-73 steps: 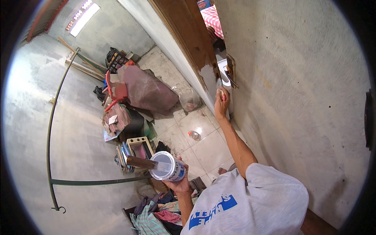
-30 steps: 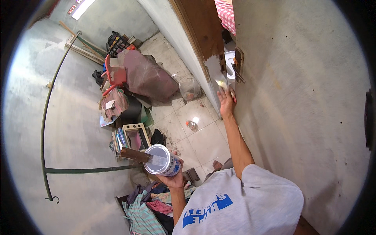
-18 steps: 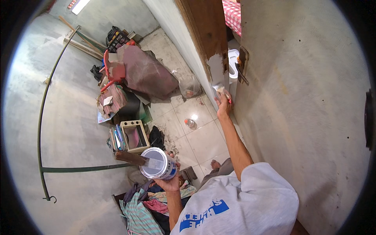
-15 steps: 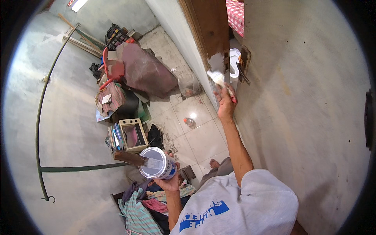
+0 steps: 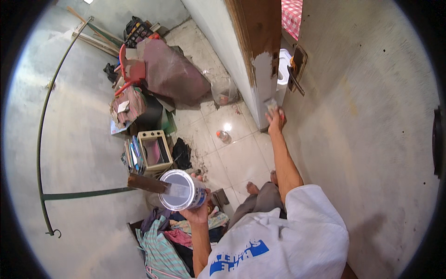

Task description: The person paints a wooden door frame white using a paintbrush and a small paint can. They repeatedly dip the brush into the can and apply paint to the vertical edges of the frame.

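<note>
My left hand (image 5: 198, 212) is wrapped round a paint can (image 5: 195, 195) with a white rim and a blue-and-white side. A flat brown wooden stick (image 5: 147, 183) leans out of it over the left rim, its lower end coated pale. Ahead and to the right, my right hand (image 5: 276, 122) grips a paintbrush (image 5: 271, 104); its pale bristles are at the lower part of the door frame (image 5: 253, 32). Light grey-white paint (image 5: 263, 69) covers the frame's lower part, while brown wood shows above. The brush handle is mostly hidden by my fingers.
A door (image 5: 357, 116) with a handle (image 5: 296, 81) stands close on my right. On the tiled floor are a small bottle with an orange cap (image 5: 224, 136), a small oven (image 5: 155, 151), a red chair (image 5: 133, 72) and a heap of clothes (image 5: 160, 239). A green metal bar (image 5: 88, 194) juts from the left.
My right hand has moved down the door frame with the paintbrush, toward its lower part. The view has shifted slightly. My left hand still holds the paint can.
</note>
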Motion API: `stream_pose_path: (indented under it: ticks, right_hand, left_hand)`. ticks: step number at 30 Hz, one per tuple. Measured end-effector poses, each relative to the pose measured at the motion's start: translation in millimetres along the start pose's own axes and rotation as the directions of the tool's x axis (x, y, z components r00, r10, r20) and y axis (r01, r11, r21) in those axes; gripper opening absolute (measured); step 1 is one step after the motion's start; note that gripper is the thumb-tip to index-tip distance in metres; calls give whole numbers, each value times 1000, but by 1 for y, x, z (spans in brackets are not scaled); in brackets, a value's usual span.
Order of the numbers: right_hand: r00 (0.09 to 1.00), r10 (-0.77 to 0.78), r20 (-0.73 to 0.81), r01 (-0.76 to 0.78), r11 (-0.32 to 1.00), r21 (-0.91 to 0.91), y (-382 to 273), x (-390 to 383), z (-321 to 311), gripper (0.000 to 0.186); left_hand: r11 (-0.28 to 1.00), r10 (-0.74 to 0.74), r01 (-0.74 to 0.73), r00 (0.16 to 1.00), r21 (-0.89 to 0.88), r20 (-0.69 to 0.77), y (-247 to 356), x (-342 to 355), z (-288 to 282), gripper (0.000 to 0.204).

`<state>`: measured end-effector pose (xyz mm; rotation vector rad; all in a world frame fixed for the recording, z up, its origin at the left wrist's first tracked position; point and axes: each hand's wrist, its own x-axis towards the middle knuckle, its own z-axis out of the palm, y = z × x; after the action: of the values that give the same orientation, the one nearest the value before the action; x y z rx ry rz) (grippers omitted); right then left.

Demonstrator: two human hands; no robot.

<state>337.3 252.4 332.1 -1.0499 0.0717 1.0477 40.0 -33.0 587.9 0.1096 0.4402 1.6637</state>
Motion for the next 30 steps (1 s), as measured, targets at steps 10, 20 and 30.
stream_pose_path:
  ticks: [10,20,30]
  right_hand:
    - [668,-420,614,308,907,286,-201,-161,122,24]
    - [953,-82,290,105,992,-63,-79,-81,31,25]
    - [658,-452,602,320,892,320,-255,-205,177,21]
  left_hand:
    - [996,38,-38,999,-76,-2,-6,-10,-11,83]
    - [993,3,-5,1000,-121,-20,-8,-6,1,80]
    - [992,22,-20,1000,-126,9,-17,-12,2,78]
